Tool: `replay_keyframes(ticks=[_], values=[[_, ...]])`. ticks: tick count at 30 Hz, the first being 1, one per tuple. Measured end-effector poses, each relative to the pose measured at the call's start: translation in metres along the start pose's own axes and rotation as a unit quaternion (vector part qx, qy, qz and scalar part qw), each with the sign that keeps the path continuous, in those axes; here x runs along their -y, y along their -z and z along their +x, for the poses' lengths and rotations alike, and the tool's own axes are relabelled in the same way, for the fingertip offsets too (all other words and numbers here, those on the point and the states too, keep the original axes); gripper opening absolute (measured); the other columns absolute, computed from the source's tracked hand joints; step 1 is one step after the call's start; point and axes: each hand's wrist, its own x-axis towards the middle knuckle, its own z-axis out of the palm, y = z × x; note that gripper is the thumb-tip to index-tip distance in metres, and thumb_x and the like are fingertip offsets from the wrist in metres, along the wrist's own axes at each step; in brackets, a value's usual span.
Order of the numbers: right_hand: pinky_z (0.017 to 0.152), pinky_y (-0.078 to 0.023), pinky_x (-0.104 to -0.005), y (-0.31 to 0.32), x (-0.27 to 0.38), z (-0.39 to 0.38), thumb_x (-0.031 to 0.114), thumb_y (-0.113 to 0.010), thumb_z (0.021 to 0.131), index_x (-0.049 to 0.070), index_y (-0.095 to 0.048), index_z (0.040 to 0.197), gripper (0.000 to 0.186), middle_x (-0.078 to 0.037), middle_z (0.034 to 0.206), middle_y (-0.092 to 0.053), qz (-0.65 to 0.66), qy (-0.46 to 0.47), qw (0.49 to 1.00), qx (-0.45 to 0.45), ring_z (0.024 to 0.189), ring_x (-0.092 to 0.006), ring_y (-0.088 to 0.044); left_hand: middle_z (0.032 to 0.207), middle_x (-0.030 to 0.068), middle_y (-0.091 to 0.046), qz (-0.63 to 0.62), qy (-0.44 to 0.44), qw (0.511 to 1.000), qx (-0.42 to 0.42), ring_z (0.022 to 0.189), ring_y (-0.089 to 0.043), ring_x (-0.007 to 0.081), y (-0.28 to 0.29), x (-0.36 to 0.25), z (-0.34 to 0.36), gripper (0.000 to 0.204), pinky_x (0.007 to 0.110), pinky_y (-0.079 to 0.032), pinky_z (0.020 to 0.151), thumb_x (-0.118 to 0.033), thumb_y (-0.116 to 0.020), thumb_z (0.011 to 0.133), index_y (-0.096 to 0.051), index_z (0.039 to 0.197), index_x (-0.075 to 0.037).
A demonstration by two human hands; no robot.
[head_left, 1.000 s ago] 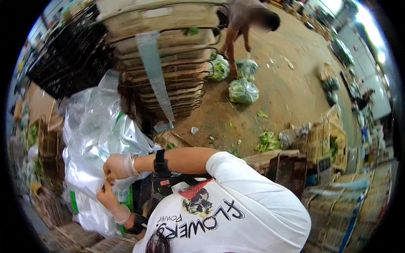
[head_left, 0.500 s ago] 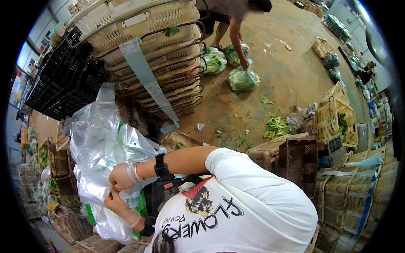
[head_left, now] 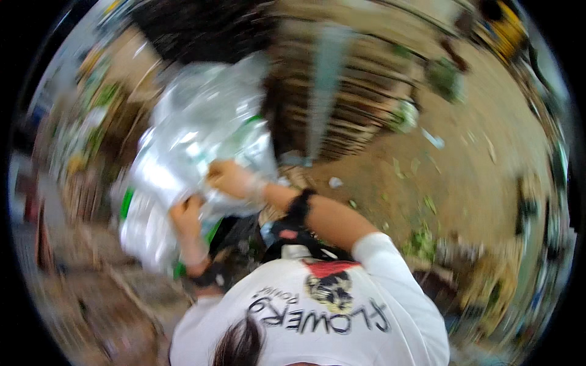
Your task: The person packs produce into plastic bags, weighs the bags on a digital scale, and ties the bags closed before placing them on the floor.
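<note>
A pile of silvery clear plastic bags (head_left: 177, 152) with green edging lies at the centre left, blurred by motion. My right hand (head_left: 226, 175) is curled on the upper layer, its fingers pinched at the plastic. Lower and to the left, my left hand (head_left: 186, 213) grips that plastic near its edge with bent fingers. Both wrists carry clear cuffs and black bands. A gap now separates the two hands.
Stacked cream crates (head_left: 360, 85) with a pale blue strip stand behind, beside dark crates (head_left: 201, 24). A co-worker's arm (head_left: 453, 53) reaches toward bagged greens (head_left: 442, 79). Loose leaves (head_left: 421, 244) lie on the brown floor. More crates (head_left: 104, 305) stand at lower left.
The whole view has swung and blurred, shifting the crate stack rightward. My hands, close together before, are farther apart, the right one higher on the plastic.
</note>
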Motion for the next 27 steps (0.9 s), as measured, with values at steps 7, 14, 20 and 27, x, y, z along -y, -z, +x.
replay_keyframes(ticks=[7, 14, 20, 27], values=[[0.061, -0.046, -0.0257, -0.005, -0.007, -0.01, 0.014, -0.057, 0.079, -0.003, -0.059, 0.089, 0.02, -0.009, 0.077, -0.063, 0.08, -0.021, 0.996, 0.04, 0.065, -0.0139, -0.057, 0.06, 0.012, -0.059, 0.076, -0.058, 0.995, 0.031, 0.053, -0.055, 0.0119, -0.002, 0.007, -0.007, 0.013, 0.027, -0.042, 0.05, -0.011, -0.059, 0.077, -0.063, 0.079, 0.001], [0.056, -0.044, -0.0231, -0.01, -0.01, -0.012, 0.013, -0.056, 0.08, -0.004, -0.059, 0.085, 0.018, -0.007, 0.071, -0.061, 0.115, -0.065, 0.991, 0.017, 0.061, -0.0094, -0.053, 0.058, 0.0138, -0.058, 0.073, -0.059, 0.996, 0.012, 0.048, -0.054, 0.0142, -0.007, 0.008, -0.014, 0.014, 0.029, -0.04, 0.046, -0.013, -0.06, 0.077, -0.063, 0.074, 0.001], [0.053, -0.043, -0.0242, -0.007, -0.006, -0.012, 0.011, -0.057, 0.079, -0.003, -0.059, 0.083, 0.015, -0.009, 0.067, -0.061, 0.097, -0.018, 0.995, 0.008, 0.057, -0.0093, -0.052, 0.068, 0.0078, -0.064, 0.093, -0.038, 0.994, 0.05, 0.062, -0.059, 0.011, -0.005, 0.001, -0.011, 0.011, 0.025, -0.045, 0.056, -0.006, -0.058, 0.078, -0.063, 0.083, 0.002], [0.051, -0.044, -0.0263, -0.005, 0.009, -0.014, 0.007, -0.058, 0.074, -0.001, -0.061, 0.079, 0.01, -0.011, 0.063, -0.059, -0.063, 0.027, 0.997, -0.036, 0.053, -0.0135, -0.054, 0.067, 0.0066, -0.063, 0.018, -0.027, 0.999, 0.016, 0.061, -0.058, 0.0104, 0.001, -0.012, -0.011, 0.009, 0.024, -0.045, 0.056, -0.006, -0.06, 0.076, -0.064, 0.08, 0.002]])
